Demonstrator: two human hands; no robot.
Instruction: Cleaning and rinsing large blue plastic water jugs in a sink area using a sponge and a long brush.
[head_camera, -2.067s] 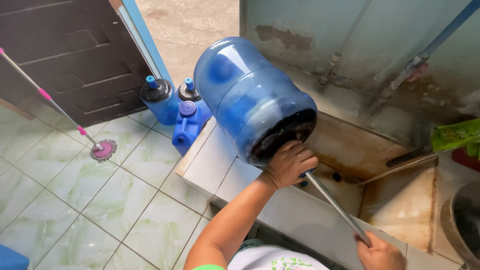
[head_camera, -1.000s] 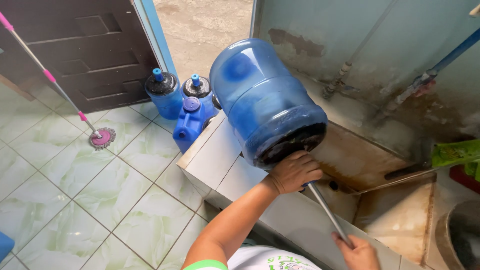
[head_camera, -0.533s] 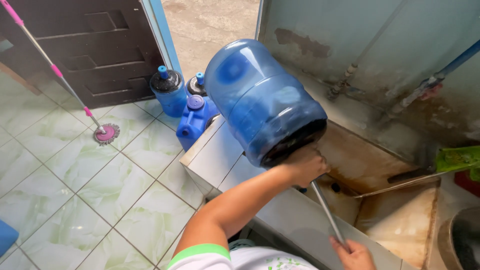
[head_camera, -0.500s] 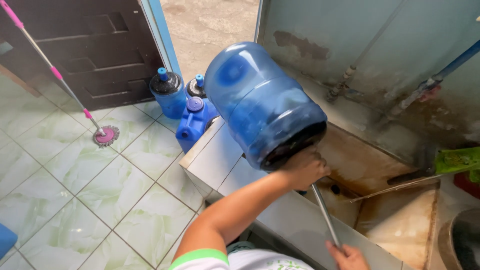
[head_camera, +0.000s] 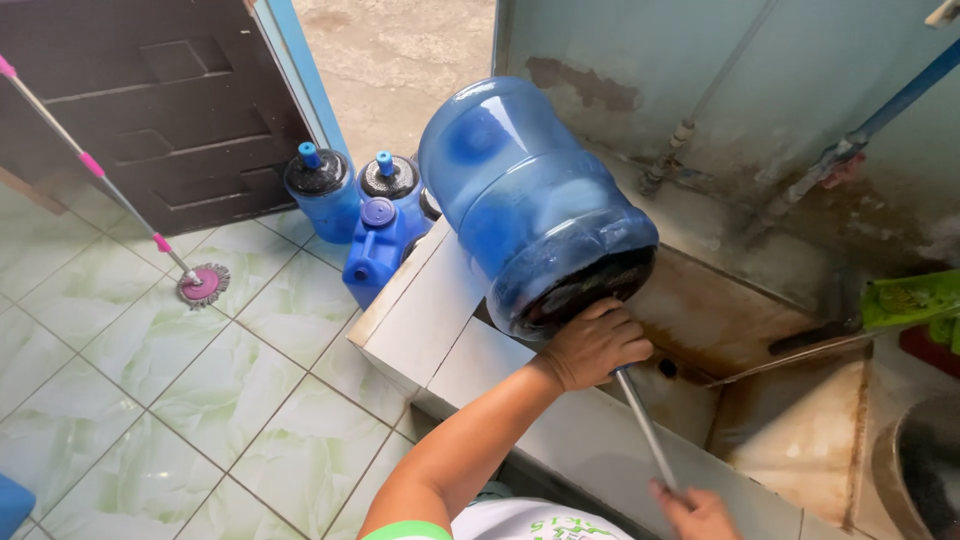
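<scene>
Big blue jug (head_camera: 530, 200) tipped, mouth toward person, resting over tiled ledge (head_camera: 440, 320) beside stained basin (head_camera: 760, 400). Left hand (head_camera: 592, 345) cupped around neck, steadying. Right hand (head_camera: 695, 510), at frame edge, closed on metal rod (head_camera: 645, 430) entering mouth. Technique: grip neck firmly, keep rod in line with mouth, drain toward basin. Small jugs (head_camera: 365, 215) on floor, well apart.

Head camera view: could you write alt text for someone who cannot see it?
A person's left hand grips the neck of a large blue plastic water jug tipped over a tiled washing basin, while the right hand holds a thin metal rod running into its mouth. Smaller blue containers stand on the floor behind.
</scene>
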